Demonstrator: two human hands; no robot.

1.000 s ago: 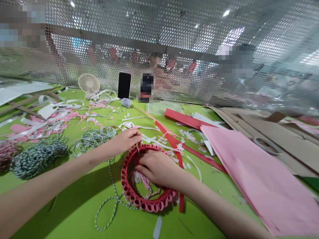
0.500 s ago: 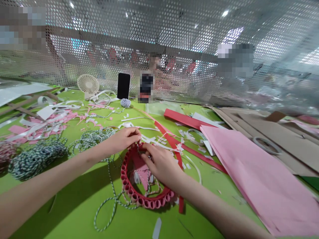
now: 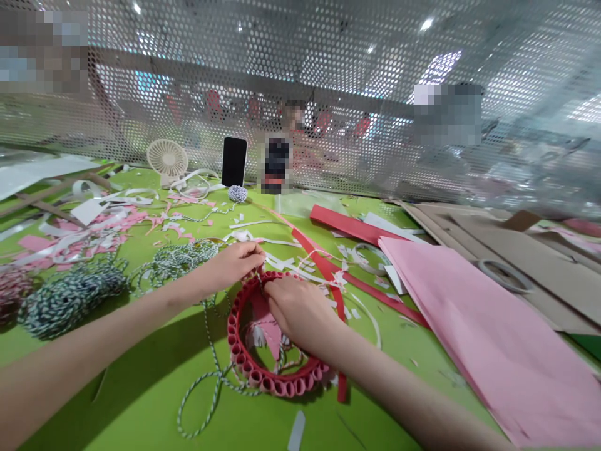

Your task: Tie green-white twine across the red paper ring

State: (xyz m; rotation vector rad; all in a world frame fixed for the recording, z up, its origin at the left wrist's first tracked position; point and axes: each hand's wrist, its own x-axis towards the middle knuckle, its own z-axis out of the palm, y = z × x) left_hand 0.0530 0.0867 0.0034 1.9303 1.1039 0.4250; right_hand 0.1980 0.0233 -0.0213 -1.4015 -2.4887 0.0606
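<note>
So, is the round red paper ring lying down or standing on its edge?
Lying down: the ring opens upward over the green tabletop.

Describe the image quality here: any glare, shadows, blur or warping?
In the head view, overhead lights make bright glare spots on the perforated metal screen; the arms throw a broad dark shadow onto the green table surface; the wide lens bows the screen and table edges; the left hand and right hand look fairly sharp, while pixelated patches hide parts of the background.

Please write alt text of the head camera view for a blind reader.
A left hand and right hand work striped twine at a red ring lined with pink paper loops, on a green tabletop scattered with paper scraps.
</note>
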